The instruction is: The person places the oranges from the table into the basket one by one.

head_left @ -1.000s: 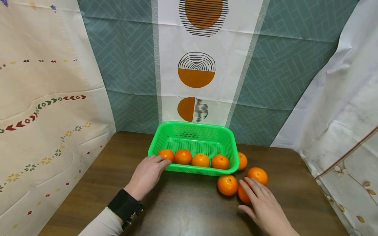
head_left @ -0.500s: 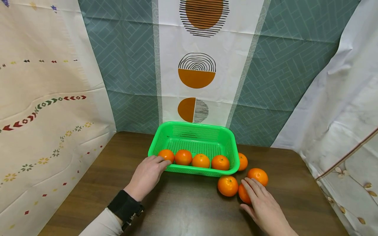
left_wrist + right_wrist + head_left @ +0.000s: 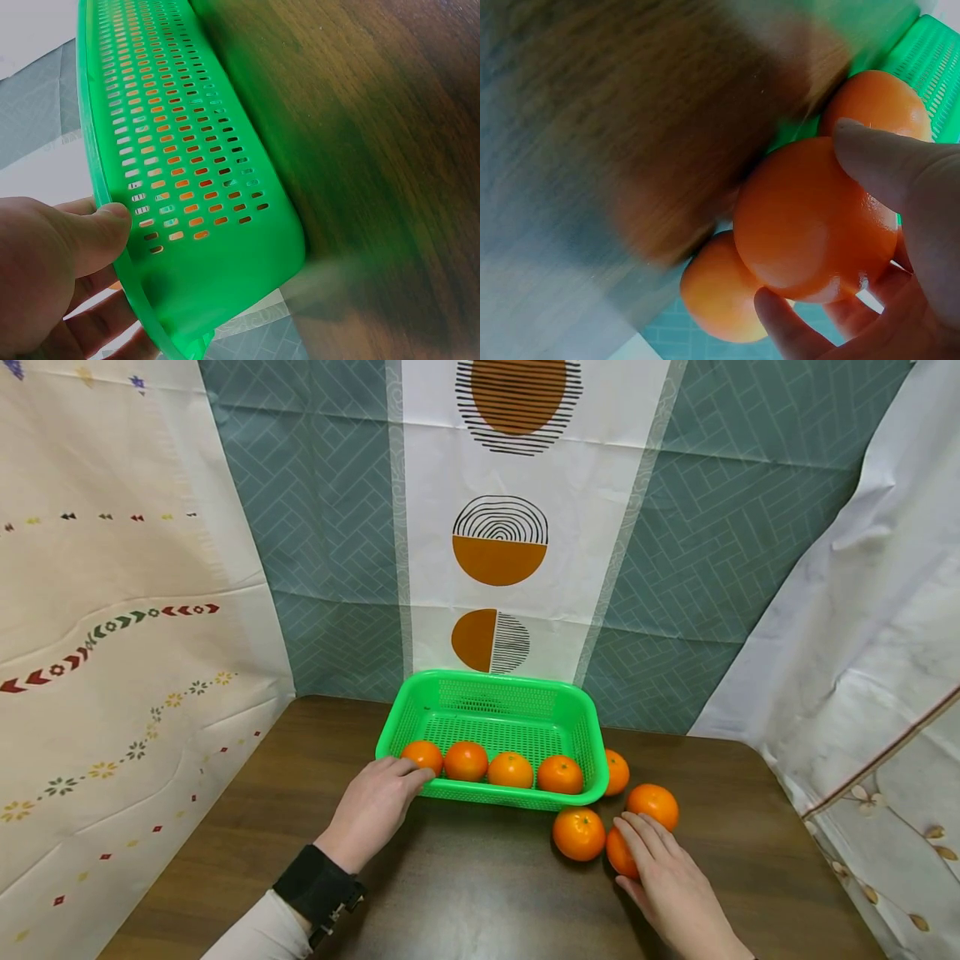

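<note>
The orange (image 3: 619, 852) under the right hand (image 3: 667, 883) sat on the wooden table (image 3: 480, 893) at lower right of the head view, just below the green basket's near right corner. The right hand had its fingers and thumb curled round it; the right wrist view showed that plainly, with the thumb over the top of the orange (image 3: 814, 217) and the fingers (image 3: 795, 330) wrapping under it. So a proper grip, not just a touch.

Two more oranges were packed right up against it: one (image 3: 578, 833) to its left and one (image 3: 653, 804) just above it in the frame, with a fourth (image 3: 617, 771) higher up, tucked against the basket's right wall.

The green basket (image 3: 491, 689) sat mid-frame, with four oranges lined up along its near wall (image 3: 422, 754) (image 3: 466, 760) (image 3: 510, 769) (image 3: 559, 773). The left hand (image 3: 372, 810) was on the basket's near left corner. From the left wrist view, the thumb (image 3: 97, 232) pressed the outside of the perforated wall while the fingers (image 3: 101, 322) hooked over the rim (image 3: 90, 112), so it was pinching the basket's edge.

Behind everything hung patterned cloth (image 3: 499, 539) with orange half-circles in the middle.
</note>
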Tool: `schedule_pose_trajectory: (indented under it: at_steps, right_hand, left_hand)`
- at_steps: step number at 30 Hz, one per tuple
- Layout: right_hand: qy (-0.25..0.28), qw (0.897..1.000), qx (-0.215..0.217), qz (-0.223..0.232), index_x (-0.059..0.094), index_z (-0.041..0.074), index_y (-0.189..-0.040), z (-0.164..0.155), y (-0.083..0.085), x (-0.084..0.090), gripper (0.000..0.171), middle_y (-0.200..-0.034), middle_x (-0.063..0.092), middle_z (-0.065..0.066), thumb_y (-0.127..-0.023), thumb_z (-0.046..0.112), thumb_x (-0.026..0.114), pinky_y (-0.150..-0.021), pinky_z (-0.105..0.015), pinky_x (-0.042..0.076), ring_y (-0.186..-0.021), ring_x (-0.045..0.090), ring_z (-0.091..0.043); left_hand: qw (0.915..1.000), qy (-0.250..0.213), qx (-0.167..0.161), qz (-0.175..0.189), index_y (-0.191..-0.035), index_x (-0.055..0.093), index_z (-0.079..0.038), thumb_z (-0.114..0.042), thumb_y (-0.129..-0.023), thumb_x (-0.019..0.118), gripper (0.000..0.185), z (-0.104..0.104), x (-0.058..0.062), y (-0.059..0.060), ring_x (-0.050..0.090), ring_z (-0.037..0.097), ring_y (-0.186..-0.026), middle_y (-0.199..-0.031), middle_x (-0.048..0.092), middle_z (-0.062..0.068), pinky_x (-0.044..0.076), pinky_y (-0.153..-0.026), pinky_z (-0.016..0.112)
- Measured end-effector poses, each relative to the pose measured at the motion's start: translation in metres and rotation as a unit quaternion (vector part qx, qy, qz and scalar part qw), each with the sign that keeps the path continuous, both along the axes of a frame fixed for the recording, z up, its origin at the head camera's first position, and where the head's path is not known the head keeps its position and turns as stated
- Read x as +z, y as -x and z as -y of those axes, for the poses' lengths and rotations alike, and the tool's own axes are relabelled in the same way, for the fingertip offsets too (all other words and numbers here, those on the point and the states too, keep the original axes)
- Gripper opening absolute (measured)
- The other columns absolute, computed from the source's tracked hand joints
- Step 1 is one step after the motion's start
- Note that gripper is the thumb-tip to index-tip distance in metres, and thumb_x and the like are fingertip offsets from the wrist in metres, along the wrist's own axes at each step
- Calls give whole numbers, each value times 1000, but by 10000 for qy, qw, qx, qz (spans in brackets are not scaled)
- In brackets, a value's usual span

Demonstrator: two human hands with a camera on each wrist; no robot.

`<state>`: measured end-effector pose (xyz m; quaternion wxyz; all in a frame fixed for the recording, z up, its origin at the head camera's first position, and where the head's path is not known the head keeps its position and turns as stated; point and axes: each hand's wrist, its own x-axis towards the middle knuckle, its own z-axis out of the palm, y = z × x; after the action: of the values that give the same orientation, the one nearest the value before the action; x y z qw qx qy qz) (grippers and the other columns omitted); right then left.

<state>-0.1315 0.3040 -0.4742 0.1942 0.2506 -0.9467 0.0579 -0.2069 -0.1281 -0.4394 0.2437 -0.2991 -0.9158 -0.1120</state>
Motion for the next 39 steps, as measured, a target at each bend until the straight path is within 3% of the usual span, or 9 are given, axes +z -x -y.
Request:
schedule_pose_trajectory:
  at_steps: [24,34,36,39]
  right_hand:
    - [82,9999,-56,-23,53,3,-142,0,-1,0,86,-144,50,-14,-70,27,93,-103,-48,43,-132,47,-32]
    - [113,9999,-38,-74,52,3,-143,1,-2,9,87,-144,50,-13,-70,26,93,-101,-48,46,-132,47,-31]
    - [129,9999,2,-87,51,3,-144,1,-3,12,86,-145,50,-13,-72,28,92,-101,-48,46,-132,46,-31]
    - [156,9998,60,-142,50,4,-145,2,-4,17,78,-145,49,-12,-90,56,70,-100,-48,46,-133,46,-31]
  left_hand:
    - [10000,-34,-11,-26,-114,74,-17,-11,-85,82,31,0,-1,0,59,19,-89,-100,67,-5,52,-84,35]
    - [10000,-79,-31,-44,-114,74,-17,-10,-85,82,30,0,0,0,60,19,-90,-101,67,-4,52,-85,36]
    - [10000,-73,-32,-41,-114,74,-17,-11,-86,81,30,0,0,0,60,19,-91,-101,67,-4,52,-86,36]
    - [10000,-73,-38,-39,-113,74,-17,-11,-85,82,30,0,0,0,60,19,-91,-101,67,-4,52,-86,36]
